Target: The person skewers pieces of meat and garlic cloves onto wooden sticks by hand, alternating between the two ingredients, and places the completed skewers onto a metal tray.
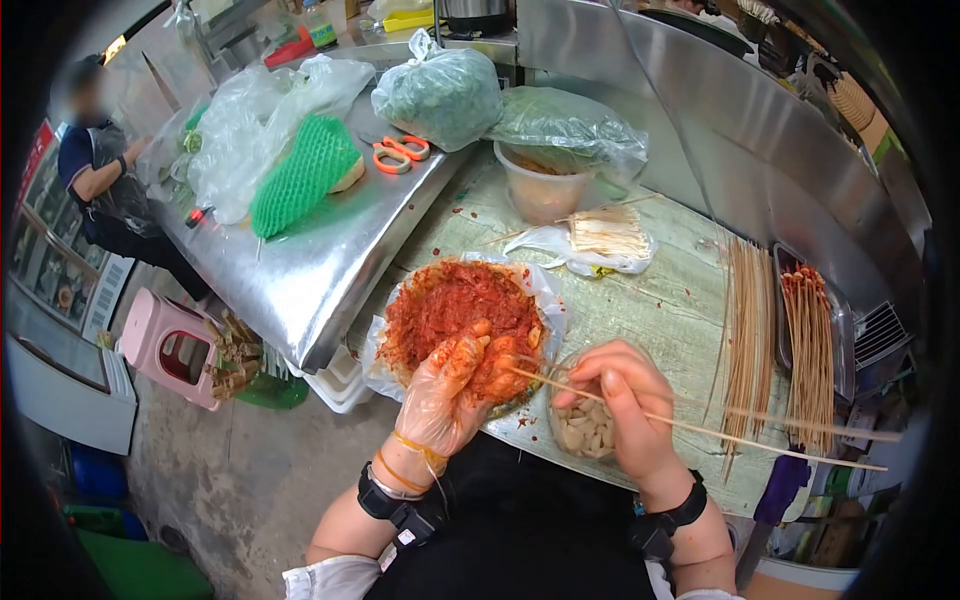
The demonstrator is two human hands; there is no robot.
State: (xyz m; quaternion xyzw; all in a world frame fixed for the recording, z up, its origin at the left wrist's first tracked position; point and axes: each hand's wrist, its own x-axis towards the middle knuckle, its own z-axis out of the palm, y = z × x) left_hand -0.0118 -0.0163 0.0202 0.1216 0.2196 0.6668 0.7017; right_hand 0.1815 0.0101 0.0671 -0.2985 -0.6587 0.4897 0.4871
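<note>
My left hand (pixel 452 385), in a clear plastic glove smeared red, is closed on a piece of red-seasoned meat (pixel 497 374). It is over a bowl of red-seasoned meat (pixel 455 300) lined with a white plastic bag. Between the fingers and thumb of my bare right hand (pixel 628 400) is a long bamboo skewer (pixel 735 435). Its tip meets the meat in my left hand; how deep it goes is hidden. A second, blurred stick line runs beside it. Below my right hand stands a clear container of pale, clove-like pieces (pixel 586 430).
Bare skewers (pixel 748 350) lie in a row at the right, beside a metal tray (pixel 845 350) with loaded skewers (pixel 805 350). Behind are a plastic tub (pixel 543 190) and bagged greens (pixel 440 95). Orange-handled scissors (pixel 400 153) lie on the steel table (pixel 300 270). Another person (pixel 105 170) stands at left.
</note>
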